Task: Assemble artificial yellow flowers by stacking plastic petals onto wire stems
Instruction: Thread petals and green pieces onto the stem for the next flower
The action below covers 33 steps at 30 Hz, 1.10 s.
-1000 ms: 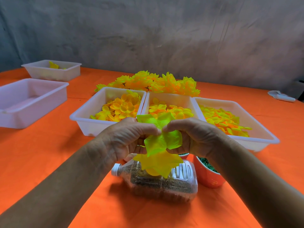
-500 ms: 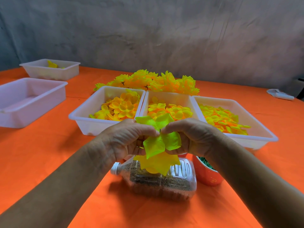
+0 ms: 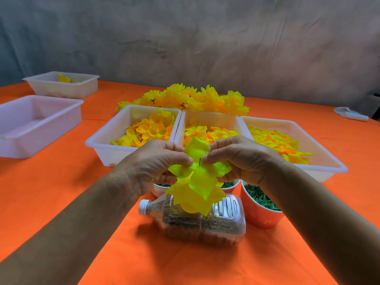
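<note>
A half-built yellow flower [image 3: 197, 182] of stacked plastic petals hangs between my hands above a plastic bottle. The dark tip of its wire stem [image 3: 199, 161] pokes up through the top petal layer. My left hand [image 3: 156, 163] pinches the petals on the left side of the stem. My right hand [image 3: 238, 159] pinches the petals on the right side. Three white trays of loose yellow petals stand just behind: left tray [image 3: 107, 140], middle tray [image 3: 209, 118], right tray [image 3: 329, 161]. Finished yellow flowers [image 3: 185, 97] lie piled behind the trays.
A clear plastic bottle [image 3: 197, 221] filled with brown grains lies on its side on the orange table. Red cups of green parts [image 3: 261, 206] stand to its right and behind. Two more white trays, a near one [image 3: 35, 120] and a far one [image 3: 61, 85], sit at far left. A white object [image 3: 349, 114] lies far right.
The top petal layer has slid down the stem, so the dark wire tip now shows above it. Both hands stay at the flower.
</note>
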Tool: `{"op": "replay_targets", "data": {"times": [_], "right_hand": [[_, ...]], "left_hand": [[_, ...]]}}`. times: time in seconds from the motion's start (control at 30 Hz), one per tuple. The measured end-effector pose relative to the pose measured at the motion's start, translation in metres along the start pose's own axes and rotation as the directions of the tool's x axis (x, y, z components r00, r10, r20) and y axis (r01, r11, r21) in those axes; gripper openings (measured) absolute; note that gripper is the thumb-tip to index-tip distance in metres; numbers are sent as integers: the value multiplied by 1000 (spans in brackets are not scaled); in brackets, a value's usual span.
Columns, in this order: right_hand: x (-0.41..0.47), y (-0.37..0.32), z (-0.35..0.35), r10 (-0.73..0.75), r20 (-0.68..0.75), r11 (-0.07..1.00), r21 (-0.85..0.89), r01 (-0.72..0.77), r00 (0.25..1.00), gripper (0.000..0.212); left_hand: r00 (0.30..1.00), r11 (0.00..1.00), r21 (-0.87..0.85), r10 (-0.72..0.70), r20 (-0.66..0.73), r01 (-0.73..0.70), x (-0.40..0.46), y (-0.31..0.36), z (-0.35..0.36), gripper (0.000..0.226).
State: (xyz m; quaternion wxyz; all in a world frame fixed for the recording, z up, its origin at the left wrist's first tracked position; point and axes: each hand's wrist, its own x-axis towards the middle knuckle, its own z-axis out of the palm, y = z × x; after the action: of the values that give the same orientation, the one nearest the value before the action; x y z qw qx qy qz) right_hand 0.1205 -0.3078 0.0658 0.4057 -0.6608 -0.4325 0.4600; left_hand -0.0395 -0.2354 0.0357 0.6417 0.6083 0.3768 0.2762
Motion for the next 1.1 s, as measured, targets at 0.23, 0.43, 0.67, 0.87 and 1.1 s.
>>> {"op": "replay_targets", "data": {"times": [0.23,0.43,0.67,0.87,1.1], "right_hand": [[3,7,3,11,-8,997,-72,-11,1000,12],[2,11,9,-11,-15,991,-136,9,1000,10],[4,20,10,-33,-28,994,-109,30,999,15],[7,33,13,-23,-34,1000,-11,22,999,21],[1,43,12,-24,-158,1000,-23,21,987,34]], "left_hand": [[1000,998,61,22,7,-23,0,-5,2,18],[1000,993,118,21,0,-21,-1,-8,5,17],[999,983,180,30,-19,-26,-1,-16,5,16],[1000,974,225,5,15,-8,2,-26,2,21],[963,846,497,260,-71,-192,-1,-31,-1,36]]}}
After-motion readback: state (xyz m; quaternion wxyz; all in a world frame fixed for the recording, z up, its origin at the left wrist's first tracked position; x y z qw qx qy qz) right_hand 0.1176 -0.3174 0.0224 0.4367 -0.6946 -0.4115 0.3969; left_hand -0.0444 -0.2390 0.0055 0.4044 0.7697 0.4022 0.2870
